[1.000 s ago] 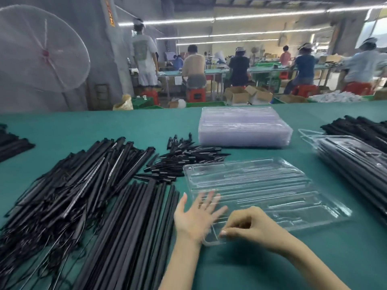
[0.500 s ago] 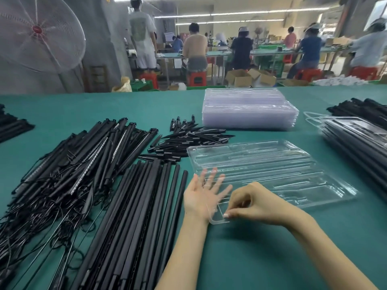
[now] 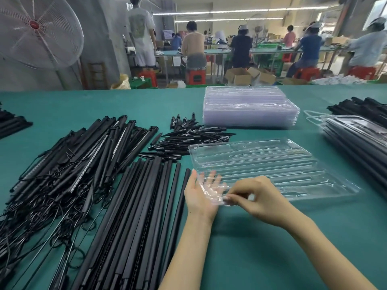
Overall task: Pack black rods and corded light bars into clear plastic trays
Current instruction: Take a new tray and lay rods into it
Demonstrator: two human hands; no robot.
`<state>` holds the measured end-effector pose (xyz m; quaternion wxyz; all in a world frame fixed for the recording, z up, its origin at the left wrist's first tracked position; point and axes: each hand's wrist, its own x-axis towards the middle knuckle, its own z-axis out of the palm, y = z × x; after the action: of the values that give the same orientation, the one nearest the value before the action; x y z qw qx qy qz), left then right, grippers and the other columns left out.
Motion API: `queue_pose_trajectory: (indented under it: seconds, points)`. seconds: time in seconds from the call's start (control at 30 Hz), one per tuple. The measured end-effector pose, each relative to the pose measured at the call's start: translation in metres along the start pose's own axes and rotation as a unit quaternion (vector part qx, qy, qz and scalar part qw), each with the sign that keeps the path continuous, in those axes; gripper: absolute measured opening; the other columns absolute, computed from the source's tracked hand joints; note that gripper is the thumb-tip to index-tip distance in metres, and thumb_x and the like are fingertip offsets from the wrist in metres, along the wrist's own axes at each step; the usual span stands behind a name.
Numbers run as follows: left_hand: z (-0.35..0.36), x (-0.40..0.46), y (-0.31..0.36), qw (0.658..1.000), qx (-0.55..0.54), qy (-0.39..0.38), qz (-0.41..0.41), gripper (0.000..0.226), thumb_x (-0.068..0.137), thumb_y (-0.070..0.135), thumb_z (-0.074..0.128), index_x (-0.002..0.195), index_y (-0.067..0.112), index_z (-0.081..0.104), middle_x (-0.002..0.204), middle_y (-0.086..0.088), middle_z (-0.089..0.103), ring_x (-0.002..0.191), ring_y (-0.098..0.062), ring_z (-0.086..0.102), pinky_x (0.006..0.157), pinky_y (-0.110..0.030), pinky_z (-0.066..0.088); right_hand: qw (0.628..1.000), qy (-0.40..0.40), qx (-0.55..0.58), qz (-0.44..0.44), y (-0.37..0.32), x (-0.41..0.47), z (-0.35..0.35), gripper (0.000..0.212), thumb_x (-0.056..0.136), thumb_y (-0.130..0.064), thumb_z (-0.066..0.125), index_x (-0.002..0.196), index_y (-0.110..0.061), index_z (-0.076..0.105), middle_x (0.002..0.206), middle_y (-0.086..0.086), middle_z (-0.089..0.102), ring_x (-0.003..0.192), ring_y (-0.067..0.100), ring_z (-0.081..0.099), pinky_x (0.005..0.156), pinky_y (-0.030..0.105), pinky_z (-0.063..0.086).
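An empty clear plastic tray lies on the green table in front of me. My right hand pinches the tray's near left corner. My left hand is flat with straight fingers under that same corner, seen through the plastic. Left of my hands lies a row of long black rods. Further left is a tangled heap of corded light bars. A pile of short black spikes sits behind the tray.
A stack of empty clear trays stands at the back. Filled trays and more black rods lie at the right. A large fan stands at the far left. Several people work at tables beyond.
The tray's near left corner has lifted slightly, and my left hand has slid under it. My right hand keeps its pinch on the corner.
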<state>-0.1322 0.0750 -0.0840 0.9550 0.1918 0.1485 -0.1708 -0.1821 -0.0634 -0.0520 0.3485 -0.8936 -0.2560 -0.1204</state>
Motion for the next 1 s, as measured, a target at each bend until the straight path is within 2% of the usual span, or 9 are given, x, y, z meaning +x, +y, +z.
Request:
queue_pose_trajectory:
  seconds: [0.13, 0.2, 0.27, 0.37, 0.47, 0.6, 0.77, 0.9, 1.0]
  points:
    - [0.013, -0.022, -0.001, 0.988, 0.067, 0.089, 0.104, 0.056, 0.101, 0.03, 0.04, 0.15, 0.012, 0.021, 0.156, -0.011, 0.023, 0.141, -0.032, 0.028, 0.114, -0.048, 0.026, 0.999, 0.019, 0.033, 0.033, -0.001, 0.009, 0.001, 0.014, 0.085, -0.023, 0.071, 0.074, -0.015, 0.076, 0.066, -0.002, 0.071, 0.063, 0.019, 0.066, 0.063, 0.044, 0.051]
    - [0.008, -0.042, -0.005, 0.967, 0.122, 0.129, 0.185, 0.045, 0.1, 0.027, 0.041, 0.143, 0.015, 0.035, 0.149, -0.008, 0.035, 0.135, -0.026, 0.038, 0.109, -0.042, 0.034, 0.998, 0.02, 0.044, 0.044, -0.003, 0.015, -0.002, 0.013, 0.084, -0.023, 0.072, 0.075, -0.015, 0.076, 0.067, -0.003, 0.072, 0.065, 0.016, 0.068, 0.065, 0.043, 0.053]
    - [-0.004, -0.066, -0.014, 0.953, 0.184, 0.096, 0.219, 0.036, 0.098, 0.023, 0.046, 0.134, 0.02, 0.043, 0.136, -0.005, 0.05, 0.121, -0.021, 0.053, 0.103, -0.038, 0.041, 0.995, 0.001, 0.075, 0.064, -0.004, 0.02, -0.006, 0.015, 0.083, -0.025, 0.072, 0.072, -0.015, 0.076, 0.066, -0.003, 0.072, 0.065, 0.013, 0.068, 0.065, 0.037, 0.055]
    - [-0.018, -0.084, -0.03, 0.948, 0.263, 0.011, 0.177, 0.035, 0.094, 0.018, 0.053, 0.126, 0.027, 0.044, 0.116, -0.002, 0.067, 0.102, -0.017, 0.067, 0.094, -0.03, 0.049, 0.99, -0.073, 0.093, 0.073, -0.005, 0.025, -0.011, 0.016, 0.082, -0.027, 0.072, 0.065, -0.025, 0.072, 0.059, -0.005, 0.069, 0.057, 0.005, 0.062, 0.056, 0.019, 0.046]
    - [-0.023, -0.084, -0.038, 0.935, 0.31, 0.0, 0.174, 0.04, 0.096, 0.014, 0.053, 0.13, 0.027, 0.037, 0.115, -0.004, 0.067, 0.1, -0.016, 0.068, 0.094, -0.029, 0.05, 0.984, -0.129, 0.095, 0.082, -0.003, 0.026, -0.01, 0.013, 0.082, -0.024, 0.074, 0.073, -0.015, 0.077, 0.066, 0.003, 0.071, 0.062, 0.009, 0.059, 0.059, 0.027, 0.046]
    - [-0.025, -0.085, -0.038, 0.929, 0.318, 0.027, 0.189, 0.033, 0.096, 0.006, 0.052, 0.122, 0.024, 0.041, 0.108, -0.01, 0.069, 0.096, -0.017, 0.07, 0.089, -0.022, 0.053, 0.981, -0.133, 0.112, 0.081, 0.0, 0.023, -0.007, 0.016, 0.08, -0.027, 0.075, 0.076, -0.012, 0.077, 0.07, 0.006, 0.072, 0.068, 0.023, 0.065, 0.06, 0.024, 0.047]
    - [-0.027, -0.086, -0.038, 0.93, 0.312, 0.035, 0.19, 0.019, 0.098, 0.006, 0.047, 0.117, 0.01, 0.047, 0.106, -0.014, 0.07, 0.092, -0.019, 0.071, 0.084, -0.023, 0.055, 0.98, -0.136, 0.119, 0.078, -0.001, 0.019, -0.007, 0.01, 0.081, -0.023, 0.075, 0.072, -0.018, 0.077, 0.067, 0.002, 0.071, 0.063, 0.006, 0.06, 0.059, 0.019, 0.044]
    - [-0.029, -0.087, -0.039, 0.925, 0.321, 0.031, 0.198, 0.019, 0.099, 0.01, 0.048, 0.117, 0.01, 0.047, 0.104, -0.009, 0.071, 0.092, -0.018, 0.071, 0.083, -0.024, 0.056, 0.985, -0.121, 0.108, 0.062, -0.003, 0.015, -0.006, 0.01, 0.082, -0.026, 0.074, 0.072, -0.026, 0.075, 0.067, -0.002, 0.072, 0.063, 0.006, 0.062, 0.06, 0.027, 0.047]
    - [-0.03, -0.088, -0.041, 0.922, 0.331, 0.028, 0.2, 0.02, 0.098, 0.013, 0.049, 0.118, 0.013, 0.047, 0.107, -0.007, 0.071, 0.092, -0.016, 0.071, 0.085, -0.024, 0.055, 0.988, -0.111, 0.092, 0.047, -0.003, 0.011, -0.004, 0.012, 0.082, -0.029, 0.072, 0.076, -0.018, 0.076, 0.068, -0.002, 0.072, 0.065, 0.008, 0.065, 0.059, 0.021, 0.048]
